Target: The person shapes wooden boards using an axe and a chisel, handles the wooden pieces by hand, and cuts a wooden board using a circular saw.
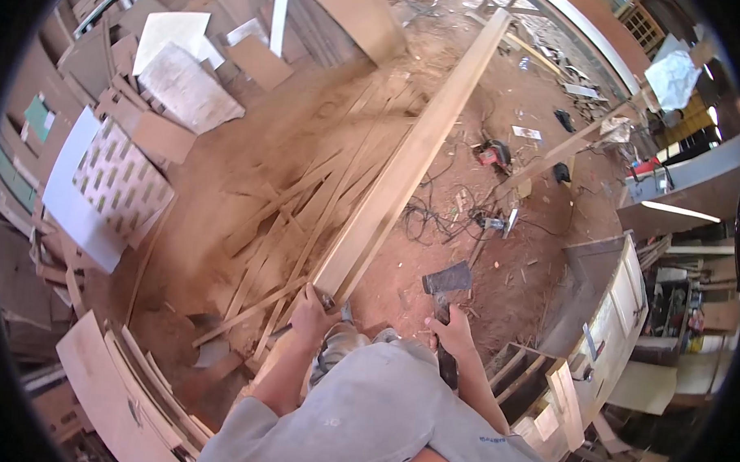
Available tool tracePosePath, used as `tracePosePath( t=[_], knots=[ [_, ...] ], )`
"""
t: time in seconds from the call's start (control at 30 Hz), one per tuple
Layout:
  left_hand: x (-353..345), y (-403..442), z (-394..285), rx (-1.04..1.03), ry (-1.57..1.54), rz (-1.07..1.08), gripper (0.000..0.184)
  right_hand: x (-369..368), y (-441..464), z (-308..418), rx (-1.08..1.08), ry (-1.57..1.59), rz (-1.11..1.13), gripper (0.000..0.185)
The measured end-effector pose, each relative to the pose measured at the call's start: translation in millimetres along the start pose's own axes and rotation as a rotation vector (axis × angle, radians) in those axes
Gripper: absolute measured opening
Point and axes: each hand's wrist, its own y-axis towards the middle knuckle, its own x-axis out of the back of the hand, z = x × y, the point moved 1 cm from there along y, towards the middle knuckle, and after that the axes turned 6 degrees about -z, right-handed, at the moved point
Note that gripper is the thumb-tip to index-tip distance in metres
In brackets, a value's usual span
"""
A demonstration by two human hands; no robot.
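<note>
Plank [413, 163] and hatchet [447, 279] were just beyond a grey shirt [364, 402], one at each hand. The left hand [308, 314] had its fingers bent round the plank's near end, holding it by the corner; a small metallic thing showed there, too unclear to name. The right hand [456, 333] had its fingers wrapped round the hatchet's handle, the dark head pointing away from the body, to the right of the plank's near end and apart from it. Boards [104, 385] stood stacked at the near left; a wooden frame [565, 401] was at the near right, beside a pale panelled unit [615, 329]. From the left hand the plank ran away and to the right above the reddish ground [515, 277]. Loose strips [306, 180] lay criss-crossed on its left, amid brown dust. On its right were tangled cords [431, 225], with a power tool [492, 224] near them and a red tool [495, 155] farther off. Farther left, pale sheets [187, 86] rested against a pile.
</note>
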Motion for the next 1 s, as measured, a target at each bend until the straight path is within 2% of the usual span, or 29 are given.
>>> tracePosePath(
  t=[0.17,0.33,0.6,0.67,0.73,0.83,0.93,0.97,1.0],
  knots=[
    [-9,13,-15,0.015,0.006,-0.037,0.107,10,1,-20,0.004,0.028,-0.008,0.02],
    [-2,44,-65,-0.001,0.002,-0.005,0.093,12,3,-9,0.02,0.004,-0.001,0.019],
    [-46,120,-127,-0.069,0.02,-0.048,0.089,4,10,5,0.047,-0.109,-0.014,0.025],
    [-40,129,-135,-0.091,0.003,-0.018,0.086,-1,7,13,0.117,-0.145,-0.019,0.026],
    [-21,128,-139,-0.108,-0.043,0.043,0.083,-3,11,3,0.055,-0.087,-0.013,0.026],
    [-34,142,-101,-0.285,-0.205,-0.136,0.059,-9,9,1,0.01,-0.024,-0.007,0.02],
    [-28,176,-60,-0.168,-0.784,0.139,0.035,-15,9,1,-0.033,-0.038,-0.033,0.018],
    [-19,178,-56,-0.113,-0.843,0.189,0.033,-16,8,-2,-0.049,-0.056,-0.043,0.018],
    [22,171,-67,-0.056,-0.901,0.236,0.033,-18,9,-7,-0.047,-0.037,-0.038,0.019]
  ],
)
